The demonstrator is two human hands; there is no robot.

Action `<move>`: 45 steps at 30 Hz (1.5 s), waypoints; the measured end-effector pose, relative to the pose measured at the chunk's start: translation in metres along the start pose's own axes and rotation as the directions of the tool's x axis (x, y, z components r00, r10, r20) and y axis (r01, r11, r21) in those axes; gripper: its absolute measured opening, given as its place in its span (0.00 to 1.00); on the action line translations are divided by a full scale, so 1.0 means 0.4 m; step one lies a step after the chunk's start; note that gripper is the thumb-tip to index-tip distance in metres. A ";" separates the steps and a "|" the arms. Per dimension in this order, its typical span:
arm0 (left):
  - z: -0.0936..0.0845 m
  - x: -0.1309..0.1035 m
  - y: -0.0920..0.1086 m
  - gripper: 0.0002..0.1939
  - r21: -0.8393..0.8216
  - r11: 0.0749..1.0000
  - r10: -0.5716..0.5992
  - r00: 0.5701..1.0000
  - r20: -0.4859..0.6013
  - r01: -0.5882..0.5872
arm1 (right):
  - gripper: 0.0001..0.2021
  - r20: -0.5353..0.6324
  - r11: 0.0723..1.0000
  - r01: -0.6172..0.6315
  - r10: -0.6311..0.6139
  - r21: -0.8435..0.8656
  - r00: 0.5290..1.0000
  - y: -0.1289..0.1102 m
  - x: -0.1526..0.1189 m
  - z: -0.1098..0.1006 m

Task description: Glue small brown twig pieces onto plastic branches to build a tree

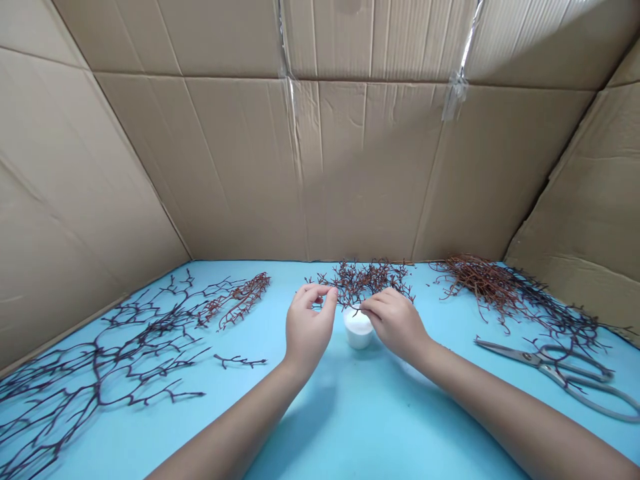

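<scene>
In the middle of the blue tabletop stands a small white cup-shaped piece (359, 337); I cannot tell whether it is hollow. My right hand (397, 323) is just above its right side, thumb and fingers pinched on a thin dark twig (356, 311) whose tip reaches over the white top. My left hand (310, 327) is raised left of the white piece. Its thumb and forefinger curl together, and anything between them is too small to make out. Close behind both hands lies a tangled pile of short reddish-brown twigs (367, 277).
Large dark branches (97, 363) spread over the left side, beside a reddish bunch (245, 297) and one loose sprig (240, 361). At right lie reddish-brown stems (475, 280), darker twigs (555, 310) and metal scissors (543, 363). Cardboard walls (360, 173) enclose the back and sides.
</scene>
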State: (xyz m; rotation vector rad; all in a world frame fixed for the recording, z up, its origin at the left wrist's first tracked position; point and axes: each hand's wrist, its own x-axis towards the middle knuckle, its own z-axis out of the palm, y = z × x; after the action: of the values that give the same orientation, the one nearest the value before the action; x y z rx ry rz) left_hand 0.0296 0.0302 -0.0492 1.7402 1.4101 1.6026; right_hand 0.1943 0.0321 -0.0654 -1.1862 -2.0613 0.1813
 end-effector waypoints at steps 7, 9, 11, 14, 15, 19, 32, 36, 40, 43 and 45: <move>0.000 -0.061 0.054 0.07 -0.226 0.963 -0.171 0.980 -0.099 0.145 | 0.13 0.084 0.712 -0.436 0.472 0.550 0.878 -0.048 -0.030 -0.021; 0.004 -0.090 0.070 0.11 -0.265 0.953 -0.135 0.989 0.057 0.145 | 0.15 0.141 0.600 -0.477 0.519 0.642 0.843 -0.075 -0.042 -0.030; 0.012 -0.114 0.084 0.18 -0.273 0.942 -0.124 0.960 0.253 0.193 | 0.15 0.200 0.449 -0.494 0.556 0.744 0.807 -0.101 -0.054 -0.037; 0.028 -0.135 0.096 0.13 -0.339 0.871 -0.222 0.900 0.376 0.357 | 0.13 0.364 0.020 -0.452 0.561 0.892 0.744 -0.131 -0.072 -0.037; 0.033 -0.138 0.095 0.09 -0.378 0.828 -0.262 0.882 0.393 0.414 | 0.12 0.413 -0.111 -0.425 0.543 0.898 0.731 -0.139 -0.079 -0.034; 0.043 -0.149 0.078 0.13 -0.450 0.727 -0.311 0.832 0.459 0.519 | 0.11 0.470 -0.231 -0.412 0.518 0.882 0.715 -0.159 -0.109 -0.012; 0.082 -0.195 0.058 0.13 -0.139 0.804 -0.373 0.672 0.640 0.578 | 0.07 0.083 0.801 -0.559 0.556 0.214 0.827 0.076 -0.181 -0.163; 0.105 -0.205 0.037 0.12 -0.095 0.803 -0.370 0.617 0.694 0.588 | 0.05 0.109 0.902 -0.431 0.429 -0.002 0.897 0.117 -0.201 -0.197; 0.108 -0.203 0.024 0.14 -0.071 0.789 -0.420 0.620 0.663 0.610 | 0.05 0.185 0.951 -0.282 0.302 -0.128 0.935 0.105 -0.203 -0.170; 0.106 -0.202 0.021 0.15 -0.071 0.789 -0.426 0.627 0.652 0.610 | 0.06 0.204 0.957 -0.220 0.257 -0.187 0.945 0.104 -0.196 -0.152; 0.106 -0.201 0.019 0.14 -0.081 0.792 -0.421 0.637 0.645 0.605 | 0.08 0.193 0.954 -0.206 0.249 -0.218 0.949 0.102 -0.191 -0.151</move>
State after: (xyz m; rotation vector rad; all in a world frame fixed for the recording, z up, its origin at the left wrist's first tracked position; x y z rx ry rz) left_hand 0.0835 -0.0268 -0.0960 1.3077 1.1259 0.7776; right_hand 0.2852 -0.0196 -0.0808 -1.5907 -2.1635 0.2330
